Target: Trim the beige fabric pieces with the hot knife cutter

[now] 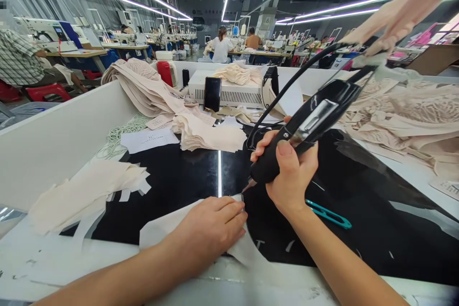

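My right hand (292, 177) is wrapped round a black corded electric hand tool (304, 124) with a silver lever on its side. The tool slants down to the left, and its thin metal tip (248, 185) is at the far edge of a pale beige cloth piece (168, 222), by my left fingertips. Whether the tip touches the cloth I cannot tell. My left hand (215, 222) lies flat on this cloth near the table's front edge, fingers together, holding nothing. Right of my right wrist lies a teal slotted-handle tool (332, 215), partly hidden by my forearm.
Beige cloth pieces lie at left (89, 189), mid-table (211, 129) and right (405, 114). A phone (213, 94) leans against a white vented box (233, 93). The tool's black cable (287, 83) arches above the black tabletop (172, 177). White side walls (64, 138) border it.
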Demonstrator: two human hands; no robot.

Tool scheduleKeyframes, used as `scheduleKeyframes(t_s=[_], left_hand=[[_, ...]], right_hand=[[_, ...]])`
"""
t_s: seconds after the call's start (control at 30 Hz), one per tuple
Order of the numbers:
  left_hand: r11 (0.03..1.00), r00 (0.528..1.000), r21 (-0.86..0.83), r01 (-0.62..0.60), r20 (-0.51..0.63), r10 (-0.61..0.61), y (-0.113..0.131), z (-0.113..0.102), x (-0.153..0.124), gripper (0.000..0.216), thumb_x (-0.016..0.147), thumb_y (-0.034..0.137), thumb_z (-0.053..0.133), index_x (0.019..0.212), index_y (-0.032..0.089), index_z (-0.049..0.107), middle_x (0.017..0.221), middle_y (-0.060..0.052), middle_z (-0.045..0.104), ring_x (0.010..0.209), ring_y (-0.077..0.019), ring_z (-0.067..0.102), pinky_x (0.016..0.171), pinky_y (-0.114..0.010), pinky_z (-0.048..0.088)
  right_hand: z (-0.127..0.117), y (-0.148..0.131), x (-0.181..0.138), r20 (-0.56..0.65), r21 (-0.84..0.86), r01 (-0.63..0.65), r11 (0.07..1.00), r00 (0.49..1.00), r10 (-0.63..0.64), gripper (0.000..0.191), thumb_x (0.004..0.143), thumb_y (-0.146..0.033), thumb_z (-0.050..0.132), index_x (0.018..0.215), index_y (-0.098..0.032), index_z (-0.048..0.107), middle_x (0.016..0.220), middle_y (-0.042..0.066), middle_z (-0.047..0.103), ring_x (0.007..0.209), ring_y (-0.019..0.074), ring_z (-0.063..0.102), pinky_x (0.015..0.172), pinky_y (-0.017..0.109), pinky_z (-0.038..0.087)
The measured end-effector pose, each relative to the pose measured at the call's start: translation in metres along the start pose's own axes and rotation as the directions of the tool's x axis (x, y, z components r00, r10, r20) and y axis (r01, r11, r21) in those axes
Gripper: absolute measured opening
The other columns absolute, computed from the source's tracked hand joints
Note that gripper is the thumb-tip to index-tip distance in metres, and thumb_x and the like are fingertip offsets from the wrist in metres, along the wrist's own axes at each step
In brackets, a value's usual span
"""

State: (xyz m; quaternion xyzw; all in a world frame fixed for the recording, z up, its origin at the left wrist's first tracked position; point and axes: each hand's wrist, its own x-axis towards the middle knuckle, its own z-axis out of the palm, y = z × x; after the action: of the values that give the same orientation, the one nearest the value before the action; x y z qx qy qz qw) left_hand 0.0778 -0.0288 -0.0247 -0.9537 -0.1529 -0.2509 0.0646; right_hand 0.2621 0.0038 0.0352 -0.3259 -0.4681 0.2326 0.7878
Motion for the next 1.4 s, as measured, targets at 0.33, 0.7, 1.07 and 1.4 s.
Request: scheduleKeyframes(t_s=[0.33, 0.7, 1.07, 1.4], left_hand=[[1.000, 0.997, 0.008, -0.011, -0.070, 0.011, 0.001, -0.003, 0.004, 0.031, 0.118, 0.015, 0.046, 0.114, 0.011, 0.077, 0.119, -0.009, 0.083, 0.112, -0.0193, 0.078, 0.097, -0.030, 0.064], [1.000, 0.999, -0.003, 0.015, -0.048, -0.016, 0.002, -0.002, 0.001, 0.028, 0.117, 0.015, 0.048, 0.116, 0.011, 0.077, 0.125, -0.010, 0.082, 0.115, -0.0203, 0.077, 0.096, -0.032, 0.064], [0.998, 0.998, 0.053, 0.046, -0.055, -0.043, 0.004, 0.001, -0.005, 0.025, 0.117, 0.020, 0.053, 0.119, 0.010, 0.076, 0.127, -0.012, 0.082, 0.121, -0.0229, 0.076, 0.098, -0.034, 0.065], [0.996, 0.998, 0.088, 0.023, -0.065, -0.018, 0.004, 0.000, -0.002, 0.028, 0.117, 0.016, 0.050, 0.115, 0.011, 0.077, 0.122, -0.011, 0.083, 0.119, -0.0201, 0.077, 0.101, -0.031, 0.064]], right_hand=[[0.002, -0.004, -0.004, 0.024, 0.059, -0.027, 0.998, 0.999, 0.025, 0.044, 0.086, -0.055, 0.088, 0.103, -0.028, 0.058, 0.083, -0.006, 0.067, 0.063, 0.0127, 0.063, 0.054, 0.026, 0.056], [0.000, 0.001, -0.005, 0.051, 0.052, 0.039, 0.998, 0.998, -0.042, 0.042, 0.091, -0.051, 0.087, 0.108, -0.028, 0.057, 0.084, -0.006, 0.070, 0.062, 0.0123, 0.066, 0.056, 0.026, 0.059], [-0.001, 0.005, -0.003, 0.047, 0.073, 0.070, 0.995, 0.996, -0.073, 0.041, 0.090, -0.050, 0.090, 0.106, -0.028, 0.059, 0.084, -0.006, 0.071, 0.059, 0.0124, 0.067, 0.053, 0.026, 0.060], [-0.002, 0.007, -0.004, 0.053, 0.087, 0.081, 0.993, 0.995, -0.086, 0.039, 0.091, -0.047, 0.090, 0.110, -0.028, 0.060, 0.085, -0.006, 0.073, 0.061, 0.0119, 0.067, 0.054, 0.025, 0.061]])
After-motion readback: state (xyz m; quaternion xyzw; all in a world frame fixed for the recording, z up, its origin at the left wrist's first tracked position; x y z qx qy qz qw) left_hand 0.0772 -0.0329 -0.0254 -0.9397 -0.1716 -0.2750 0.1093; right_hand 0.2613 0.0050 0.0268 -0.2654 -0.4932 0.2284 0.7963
